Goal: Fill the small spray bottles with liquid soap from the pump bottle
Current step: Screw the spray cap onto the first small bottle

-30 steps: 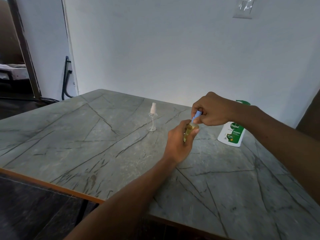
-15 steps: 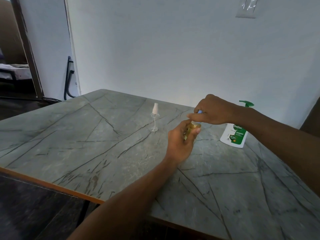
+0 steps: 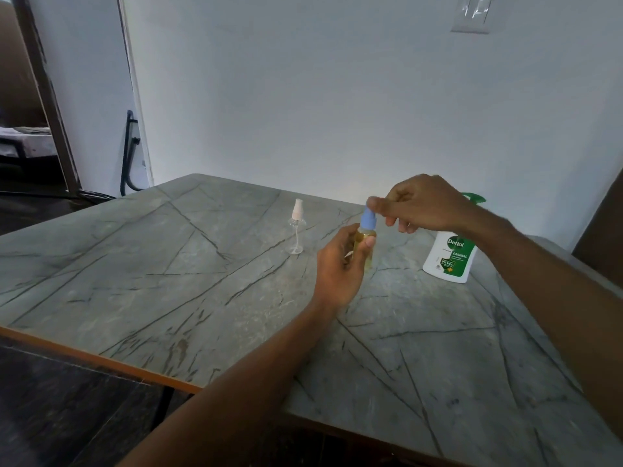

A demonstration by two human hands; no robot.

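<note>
My left hand [image 3: 338, 269] grips a small spray bottle [image 3: 369, 256] filled with yellow liquid soap and holds it upright over the table. A blue spray cap [image 3: 366, 221] sits on its neck. My right hand [image 3: 424, 207] is above and to the right, its thumb and forefinger pinching the top of the blue cap. A second small spray bottle [image 3: 296, 230], clear and empty with a white cap, stands on the table to the left. The white and green Dettol pump bottle [image 3: 448, 259] stands to the right, behind my right forearm.
The grey marble-pattern table [image 3: 168, 271] has an orange front edge at lower left. A white wall with a switch plate [image 3: 472, 13] is close behind it. A black metal frame [image 3: 129, 153] leans by the doorway at the left.
My right hand has risen from covering the cap, so the blue cap now shows in full on the bottle. My left hand still holds the bottle in the same spot.
</note>
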